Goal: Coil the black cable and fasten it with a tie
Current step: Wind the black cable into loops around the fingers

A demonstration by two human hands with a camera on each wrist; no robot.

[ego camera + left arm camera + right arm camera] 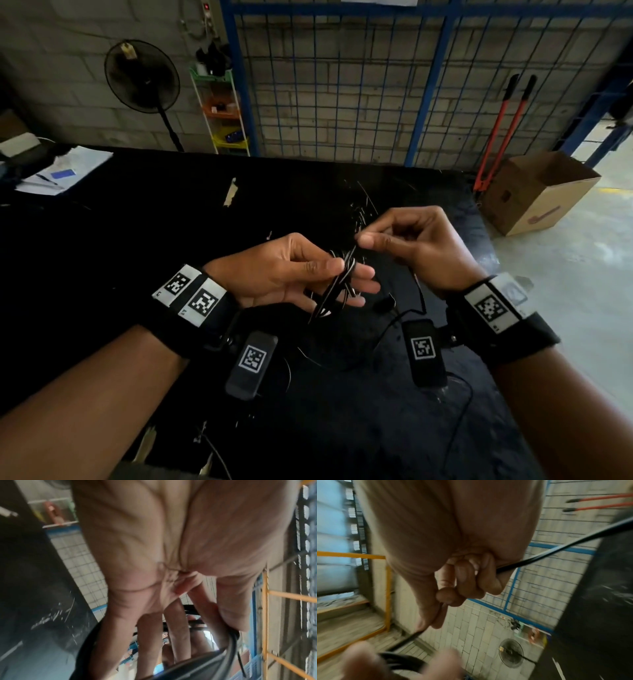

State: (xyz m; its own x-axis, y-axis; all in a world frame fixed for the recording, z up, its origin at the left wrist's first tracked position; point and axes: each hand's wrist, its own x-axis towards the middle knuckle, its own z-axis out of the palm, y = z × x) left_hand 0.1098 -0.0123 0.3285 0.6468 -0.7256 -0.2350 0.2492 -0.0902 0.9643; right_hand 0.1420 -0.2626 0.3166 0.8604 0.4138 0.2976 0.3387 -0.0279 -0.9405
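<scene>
Above the black table (171,257), my left hand (349,270) holds a small coil of black cable (334,294), with the thumb on top and straight fingers beneath. In the left wrist view the coil (229,651) loops round those fingers (178,628). My right hand (361,238) pinches the loose strand just above the coil between thumb and forefinger. The strand (556,549) runs through the curled fingers (471,581) down to the coil (397,660). The rest of the cable trails onto the table. Thin shiny strips (363,205), possibly ties, lie behind the hands.
Papers (65,171) lie at the table's far left and a pale strip (229,192) at the middle back. Beyond stand a blue mesh fence (342,85), a fan (142,75) and a shelf rack (222,109). An open cardboard box (537,192) and red bolt cutters (496,137) are at the right.
</scene>
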